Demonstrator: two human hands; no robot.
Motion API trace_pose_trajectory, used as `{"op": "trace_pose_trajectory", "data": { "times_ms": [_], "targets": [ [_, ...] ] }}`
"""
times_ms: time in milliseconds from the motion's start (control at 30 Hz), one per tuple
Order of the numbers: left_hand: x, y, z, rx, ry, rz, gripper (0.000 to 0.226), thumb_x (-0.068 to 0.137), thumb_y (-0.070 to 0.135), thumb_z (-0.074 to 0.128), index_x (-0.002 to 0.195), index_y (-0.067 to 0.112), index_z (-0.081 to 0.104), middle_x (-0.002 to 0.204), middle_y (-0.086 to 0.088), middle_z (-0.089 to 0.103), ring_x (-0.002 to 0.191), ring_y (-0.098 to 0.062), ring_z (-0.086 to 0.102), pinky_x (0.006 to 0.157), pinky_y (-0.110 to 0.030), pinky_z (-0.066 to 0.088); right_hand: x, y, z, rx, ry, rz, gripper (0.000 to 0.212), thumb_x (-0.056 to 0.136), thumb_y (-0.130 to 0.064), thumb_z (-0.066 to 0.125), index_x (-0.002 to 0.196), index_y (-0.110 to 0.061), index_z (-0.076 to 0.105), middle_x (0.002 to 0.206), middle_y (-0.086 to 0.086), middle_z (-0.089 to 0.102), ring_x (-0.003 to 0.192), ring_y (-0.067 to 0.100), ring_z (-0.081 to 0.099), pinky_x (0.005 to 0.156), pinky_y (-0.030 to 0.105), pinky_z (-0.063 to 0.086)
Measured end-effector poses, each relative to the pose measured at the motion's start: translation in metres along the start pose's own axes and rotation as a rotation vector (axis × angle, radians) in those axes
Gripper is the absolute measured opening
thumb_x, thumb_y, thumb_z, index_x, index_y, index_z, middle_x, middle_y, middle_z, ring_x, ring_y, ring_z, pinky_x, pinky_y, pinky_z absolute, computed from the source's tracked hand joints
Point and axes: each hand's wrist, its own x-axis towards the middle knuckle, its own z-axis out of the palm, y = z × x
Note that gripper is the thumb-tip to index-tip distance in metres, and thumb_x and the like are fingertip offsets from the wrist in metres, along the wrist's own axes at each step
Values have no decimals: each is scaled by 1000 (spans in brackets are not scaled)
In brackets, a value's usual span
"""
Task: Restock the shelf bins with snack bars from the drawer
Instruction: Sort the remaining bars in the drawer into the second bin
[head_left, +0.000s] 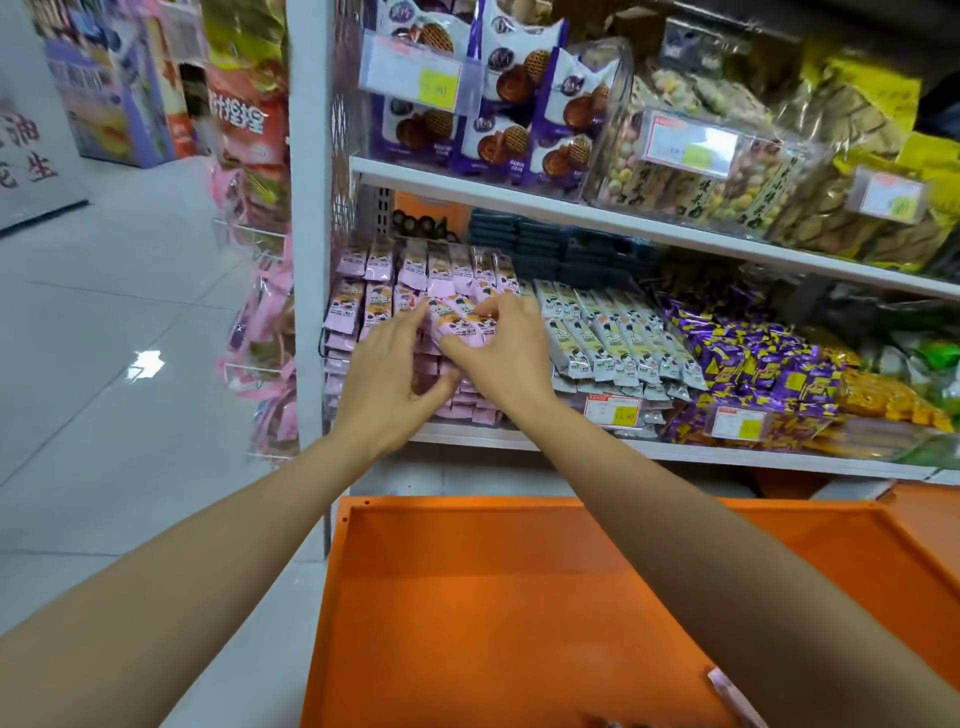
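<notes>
A small bunch of pink foil-wrapped snack bars (460, 322) lies on top of the rows already packed into the clear plastic shelf bin (328, 374), at the left end of the lower white metal shelf (675, 449). The left hand (384, 374) presses against the bunch's left side with fingers stretched out. The right hand (501, 358) grips it from the right, fingers curled over the top and thumb underneath. Just beside the bin lie grey-wrapped bars (613, 338), then purple-and-yellow packets (753, 358). Below, the open orange metal drawer (467, 597) holds one loose pink bar (727, 688) near its right corner.
</notes>
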Motion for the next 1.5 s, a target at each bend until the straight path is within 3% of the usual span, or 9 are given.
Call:
{"op": "trace_pose_trajectory", "data": {
  "times_ms": [133,367,500,567,733,1200,1333,1433,1500],
  "targets": [
    [5,-7,0,29,-46,-1,78,86,63,36,146,13,40,146,-8,46,133,-27,41,109,-44,31,2,-2,10,19,-26,1,48,82,-47,73,114,-13,60,114,3,45,111,21,50,86,30,40],
    [12,-15,1,112,-13,-7,73,87,60,34,140,12,46,141,-8,50,136,-26,33,109,-46,27,0,13,4,-98,-80,-155,48,86,-36,55,127,-13,62,113,1,54,114,20,42,98,38,37],
    [15,-17,4,122,-27,4,70,89,58,34,143,15,43,145,-5,47,138,-23,30,110,-41,21,3,28,-3,-171,-105,-213,61,79,-43,43,135,-22,55,140,-4,51,136,19,30,110,36,18],
    [16,-17,5,119,-37,7,67,90,56,35,144,16,42,146,-5,46,139,-23,28,110,-39,19,6,33,-3,-147,-147,-195,58,81,-34,44,137,-23,53,146,-3,48,141,20,29,112,32,13],
    [18,-19,8,137,-61,30,73,88,62,30,144,17,41,149,-3,44,140,-23,28,113,-42,18,15,38,2,-152,-99,-239,41,93,-17,55,134,-22,56,139,-3,54,133,22,41,107,35,21],
    [15,-9,18,197,30,30,65,92,48,34,146,13,38,155,-6,34,144,-27,23,116,-45,13,10,54,3,-65,-39,-298,38,95,-31,56,132,-24,58,142,-1,53,136,20,38,111,37,21],
    [-9,17,35,219,111,162,46,86,30,47,127,8,53,132,-13,47,124,-30,37,103,-44,26,-14,70,-15,37,54,-416,26,93,-19,55,117,-14,65,118,-2,62,116,19,52,101,43,38],
    [-35,33,61,219,84,275,38,81,25,49,113,6,58,117,-12,47,109,-29,41,92,-40,30,-39,98,-30,87,-1,-391,18,93,-12,53,106,-9,65,100,-2,57,94,13,54,82,28,45],
    [-56,39,83,198,-39,307,34,78,24,50,107,8,59,109,-9,50,102,-28,44,85,-39,34,-61,129,-37,73,-78,-324,16,93,-12,54,103,-9,65,94,-5,55,84,8,53,75,19,43]
  ]
}}
